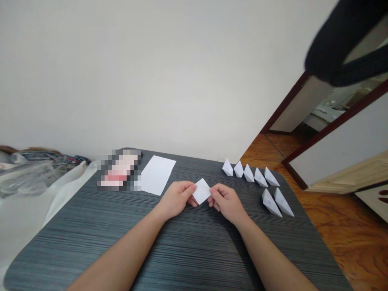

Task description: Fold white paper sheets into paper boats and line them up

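A small folded white paper square [201,190] is held tilted like a diamond just above the dark striped table [188,250]. My left hand [176,198] pinches its left corner with fingers closed. On its right corner my right hand [224,201] pinches in the same way. Both forearms reach in from the bottom of the view.
Several folded white paper pieces [249,173] stand in a row at the far right, with two more [277,202] nearer. A flat white sheet [157,174] lies at the far left beside a blurred pink item [119,173]. Bags lie left; wooden floor and a doorway lie right.
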`<act>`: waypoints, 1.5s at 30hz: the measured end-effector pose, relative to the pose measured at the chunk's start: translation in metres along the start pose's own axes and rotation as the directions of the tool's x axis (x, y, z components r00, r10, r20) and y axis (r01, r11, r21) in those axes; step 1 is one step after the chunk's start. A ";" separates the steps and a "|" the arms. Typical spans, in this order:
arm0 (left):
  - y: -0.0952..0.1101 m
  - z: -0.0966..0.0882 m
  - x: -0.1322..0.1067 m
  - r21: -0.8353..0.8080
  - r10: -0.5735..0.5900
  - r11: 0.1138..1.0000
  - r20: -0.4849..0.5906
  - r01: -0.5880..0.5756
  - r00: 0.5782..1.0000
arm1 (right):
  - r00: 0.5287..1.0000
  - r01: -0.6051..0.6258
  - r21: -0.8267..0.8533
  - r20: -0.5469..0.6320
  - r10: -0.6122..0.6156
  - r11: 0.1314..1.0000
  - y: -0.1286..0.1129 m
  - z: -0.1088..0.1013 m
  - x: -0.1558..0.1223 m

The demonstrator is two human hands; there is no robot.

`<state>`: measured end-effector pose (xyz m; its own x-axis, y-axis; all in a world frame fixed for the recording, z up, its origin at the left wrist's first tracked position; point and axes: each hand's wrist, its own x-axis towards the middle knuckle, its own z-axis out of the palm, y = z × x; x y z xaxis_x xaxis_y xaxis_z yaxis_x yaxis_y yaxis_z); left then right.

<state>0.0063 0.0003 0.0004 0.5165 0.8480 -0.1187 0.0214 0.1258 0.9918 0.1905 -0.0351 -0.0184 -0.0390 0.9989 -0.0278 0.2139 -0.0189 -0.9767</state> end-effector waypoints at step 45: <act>0.008 0.004 -0.004 0.030 -0.014 0.999 0.130 0.010 0.991 | 0.931 0.355 -0.222 -0.003 -0.365 0.908 -0.014 -0.005 -0.002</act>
<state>0.0077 -0.0042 0.0090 0.6230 0.7721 -0.1256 0.0527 0.1187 0.9915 0.1925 -0.0369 -0.0033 -0.1116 0.9369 0.3313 0.3973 0.3476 -0.8493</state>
